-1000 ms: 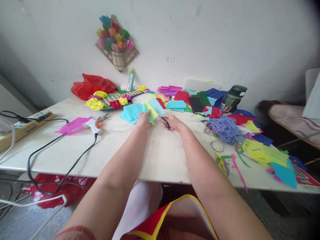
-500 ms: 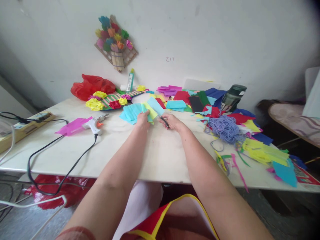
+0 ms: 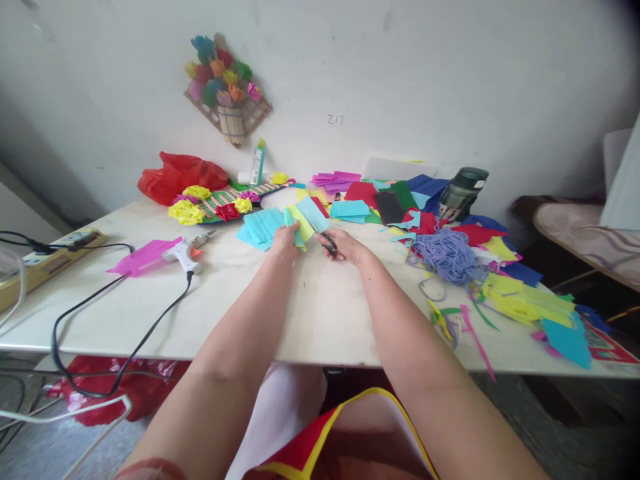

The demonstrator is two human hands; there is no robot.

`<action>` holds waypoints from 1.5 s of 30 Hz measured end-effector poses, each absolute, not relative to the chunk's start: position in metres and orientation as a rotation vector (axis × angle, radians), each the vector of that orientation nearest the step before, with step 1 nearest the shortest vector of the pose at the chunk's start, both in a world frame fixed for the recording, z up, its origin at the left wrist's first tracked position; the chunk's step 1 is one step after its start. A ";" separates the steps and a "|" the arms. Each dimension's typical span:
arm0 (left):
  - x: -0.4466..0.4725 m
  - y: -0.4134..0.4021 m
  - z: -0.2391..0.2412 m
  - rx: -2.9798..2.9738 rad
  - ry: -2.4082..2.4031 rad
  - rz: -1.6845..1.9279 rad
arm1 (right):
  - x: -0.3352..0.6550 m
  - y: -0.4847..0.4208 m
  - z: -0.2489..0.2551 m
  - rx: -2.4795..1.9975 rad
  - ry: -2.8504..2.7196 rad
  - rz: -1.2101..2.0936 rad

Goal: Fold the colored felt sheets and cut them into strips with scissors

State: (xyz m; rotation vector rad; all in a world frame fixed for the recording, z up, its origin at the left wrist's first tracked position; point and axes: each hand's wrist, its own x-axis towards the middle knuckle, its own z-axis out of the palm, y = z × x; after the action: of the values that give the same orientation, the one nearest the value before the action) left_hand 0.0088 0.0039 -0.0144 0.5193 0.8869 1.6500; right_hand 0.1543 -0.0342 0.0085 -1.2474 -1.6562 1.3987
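My left hand [image 3: 284, 241] is closed on a small stack of yellow-green and light blue paper pieces [image 3: 303, 220], held just above the table. My right hand [image 3: 345, 245] grips black-handled scissors [image 3: 327, 242] whose blades reach into the right edge of that stack. More light blue paper squares [image 3: 260, 227] lie fanned on the table just left of my left hand. Both forearms stretch out from the table's near edge.
A white glue gun [image 3: 187, 250] with a black cord lies to the left beside pink paper [image 3: 143, 257]. Purple yarn [image 3: 447, 253], a dark green bottle [image 3: 463, 193] and scattered coloured paper scraps [image 3: 530, 303] fill the right side. A red bag [image 3: 183, 177] and paper flowers [image 3: 187, 212] sit at the back.
Both hands and the paper stack have stayed almost in place; the scissors have shifted slightly at the paper's edge. The view has drifted a little to the right.
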 end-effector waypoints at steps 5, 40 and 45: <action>0.011 0.003 -0.014 0.537 0.857 1.624 | 0.151 -0.037 0.013 -1.282 -1.618 1.385; 0.011 0.004 -0.014 0.503 0.899 1.598 | 0.147 -0.027 0.001 -1.234 -1.545 1.352; 0.011 0.002 -0.012 0.490 0.899 1.605 | 0.148 -0.027 0.001 -1.233 -1.561 1.349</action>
State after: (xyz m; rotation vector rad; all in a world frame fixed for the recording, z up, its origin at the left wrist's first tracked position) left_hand 0.0113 0.0021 -0.0124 0.4904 0.8986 1.6053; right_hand 0.1480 -0.0272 0.0012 -1.2331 -1.5615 1.3488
